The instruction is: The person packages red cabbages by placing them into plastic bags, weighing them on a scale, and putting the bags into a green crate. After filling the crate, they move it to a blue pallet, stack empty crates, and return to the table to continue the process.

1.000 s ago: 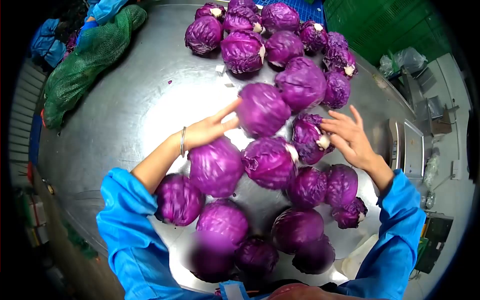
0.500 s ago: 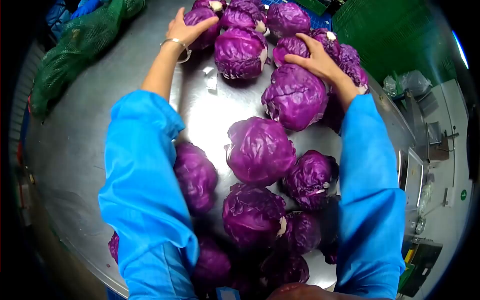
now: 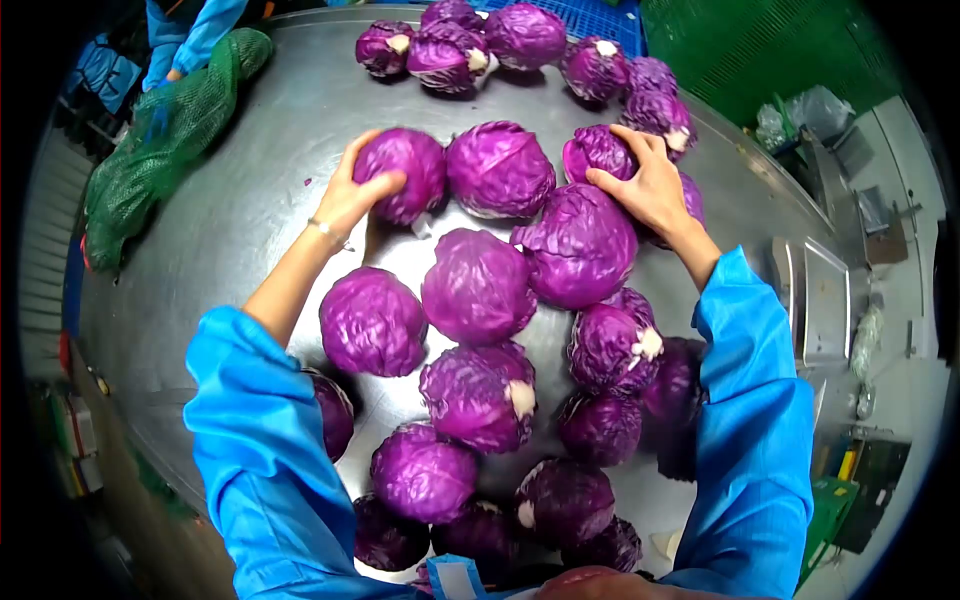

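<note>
My left hand (image 3: 352, 195) curls round the far left side of a red cabbage (image 3: 408, 172), thumb lying over it. My right hand (image 3: 652, 192) grips a smaller red cabbage (image 3: 597, 153), its fingers over the top and the thumb near a large red cabbage (image 3: 580, 247) just below. Between the hands sits another red cabbage (image 3: 500, 168), touching the left-held one. Several more cabbages lie on the metal table (image 3: 210, 330) between my forearms, among them a pale purple one (image 3: 478, 286) and one with a white cut stem (image 3: 480, 398).
More cabbages (image 3: 525, 36) stand along the table's far edge, before a blue crate (image 3: 600, 22). A green net (image 3: 165, 150) lies at the far left, near another person's blue sleeve (image 3: 210, 30). A green crate wall (image 3: 745, 65) rises at the back right.
Both hands have drawn nearer to me, bringing cabbages from the far group towards the middle of the table. Cabbages close to me have shifted nearer, and a gap has opened behind the hands.
</note>
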